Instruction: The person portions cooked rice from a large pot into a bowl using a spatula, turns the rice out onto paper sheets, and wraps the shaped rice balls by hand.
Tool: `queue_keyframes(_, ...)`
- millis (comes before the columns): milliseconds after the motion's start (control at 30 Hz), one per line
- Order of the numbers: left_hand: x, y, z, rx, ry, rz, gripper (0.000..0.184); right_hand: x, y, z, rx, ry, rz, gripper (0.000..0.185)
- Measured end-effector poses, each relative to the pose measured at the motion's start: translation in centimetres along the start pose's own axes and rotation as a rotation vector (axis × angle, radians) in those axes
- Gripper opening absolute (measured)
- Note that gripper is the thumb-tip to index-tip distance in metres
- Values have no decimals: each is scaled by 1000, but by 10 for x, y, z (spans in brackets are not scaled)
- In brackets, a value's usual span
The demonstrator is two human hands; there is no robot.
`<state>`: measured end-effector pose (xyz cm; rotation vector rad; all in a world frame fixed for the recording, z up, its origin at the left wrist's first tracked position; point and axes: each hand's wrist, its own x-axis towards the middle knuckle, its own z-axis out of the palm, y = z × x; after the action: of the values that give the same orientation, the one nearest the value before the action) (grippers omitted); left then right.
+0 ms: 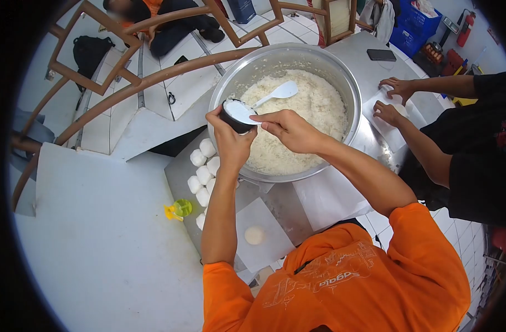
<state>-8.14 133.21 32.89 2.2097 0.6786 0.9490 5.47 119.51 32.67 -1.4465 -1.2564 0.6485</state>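
Observation:
My left hand [231,139] is wrapped around a small black cup [235,124], held tilted over the left rim of a large metal pot [351,88]. In my right hand [291,130] is a white rice paddle [241,110], its blade across the cup's mouth and hiding most of what is inside. Cooked white rice [314,133] lies in the pot below my right hand. A second white rice paddle [283,90] rests on the rice, blade toward the right.
Several white wrapped bundles [197,157] and a spray bottle [182,208] stand left of the pot. Nearer me, a pale round piece [255,235] sits on a paper sheet [261,213]. A co-worker's hands [394,102] work over paper at right, below a phone [381,55]. A brown railing [170,72] curves behind.

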Motion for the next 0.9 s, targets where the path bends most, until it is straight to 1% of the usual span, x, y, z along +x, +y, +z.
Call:
queue_keyframes(100,0,-1,3,94,-19,12,87,5,6,3,-1,14,-24,31)
queue_keyframes(200,-2,-1,5,117,-38,5,85,8,13,6,-48,45,60,31)
queue_keyframes(267,-2,-11,10,127,-32,4,85,15,61,18,-79,133,105,32)
queue_keyframes(300,2,-11,9,121,-51,-10,86,17,68,18,-91,185,131,32)
queue_keyframes(333,1,-13,4,119,-78,-35,86,16,76,16,2,205,211,32)
queue_keyframes(367,5,-14,3,111,-87,-54,87,22,66,2,83,219,275,32)
queue_keyframes(433,9,-14,4,110,-81,-26,86,32,29,-14,209,195,325,32)
queue_keyframes(467,7,-14,4,112,-90,-17,86,30,27,-3,125,148,229,32)
queue_keyframes(533,9,-15,2,87,-96,-67,86,23,23,11,-55,64,32,32)
queue_keyframes(567,11,-13,0,72,-102,-90,86,22,16,-5,-69,-3,47,32)
queue_keyframes(667,6,-3,3,91,-73,-52,87,19,8,-7,-13,30,53,31)
queue_keyframes(733,8,-25,0,0,-28,-82,92,13,-2,-17,-46,23,52,32)
queue_keyframes(767,4,-25,-9,121,11,-45,96,5,-7,-23,-60,21,62,33)
queue_keyframes(800,-2,-17,-21,115,45,-46,97,-2,-12,-33,-78,23,70,33)
queue_keyframes(833,-16,-5,-39,-46,63,-100,98,-14,-18,-47,-128,139,35,35)
queue_keyframes(900,-62,21,-69,-440,26,-281,102,-40,-8,-77,-96,380,-75,37)
